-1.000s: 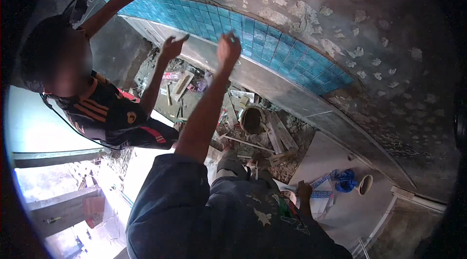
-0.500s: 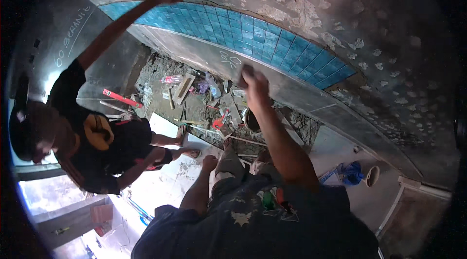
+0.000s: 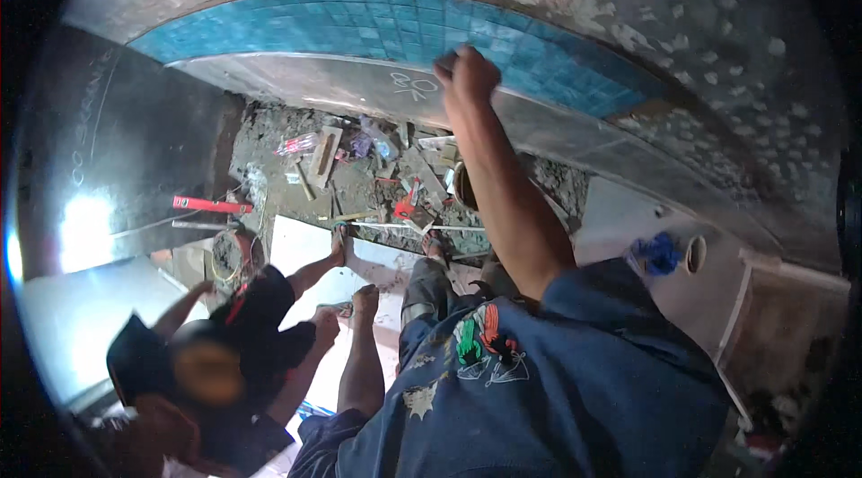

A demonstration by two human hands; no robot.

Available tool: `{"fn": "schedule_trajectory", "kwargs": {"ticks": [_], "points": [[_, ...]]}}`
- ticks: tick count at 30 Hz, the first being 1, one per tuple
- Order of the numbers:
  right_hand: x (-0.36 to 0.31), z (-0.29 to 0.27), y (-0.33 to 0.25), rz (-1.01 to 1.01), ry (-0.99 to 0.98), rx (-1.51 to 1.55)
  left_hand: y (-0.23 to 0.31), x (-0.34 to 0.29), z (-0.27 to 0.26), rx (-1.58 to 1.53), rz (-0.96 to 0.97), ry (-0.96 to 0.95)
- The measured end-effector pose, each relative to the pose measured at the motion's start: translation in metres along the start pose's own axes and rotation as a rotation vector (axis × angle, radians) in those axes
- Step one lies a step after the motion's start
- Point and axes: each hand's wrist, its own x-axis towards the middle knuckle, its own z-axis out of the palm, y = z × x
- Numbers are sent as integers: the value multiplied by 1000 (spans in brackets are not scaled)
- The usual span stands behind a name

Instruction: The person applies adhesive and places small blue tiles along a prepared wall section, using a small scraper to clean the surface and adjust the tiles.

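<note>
The blue tile band (image 3: 377,29) is running as a long strip across the wall, its length stretching left and right, and we are pressing our right hand (image 3: 465,76) against its lower edge with the fingers curled closed. Our left hand (image 3: 365,300) is hanging low by our knee, loosely closed and empty, well apart from the small glossy square tiles.

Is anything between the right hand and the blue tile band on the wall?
Nothing visible. The right hand is raised with its fingers curled, right at the lower edge of the blue tile band. The co-worker crouches low at the left, well away, and the left hand hangs down.
</note>
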Motion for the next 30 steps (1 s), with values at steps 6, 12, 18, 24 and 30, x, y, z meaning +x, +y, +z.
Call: {"fn": "schedule_trajectory", "kwargs": {"ticks": [6,12,18,24,30], "points": [[0,-122,-61,-335,126,-541,6,72,-14,312,589,-214],[-51,-230,-62,45,228,-463,149,205,24,449,1139,110],[-54,-322,-55,-153,182,-758,521,180,-7,-159,895,329],[1,-237,-127,-569,77,-1037,671,174,-16,-288,1062,409],[26,-186,-164,-955,14,-1028,539,217,79,236,1354,192]]}}
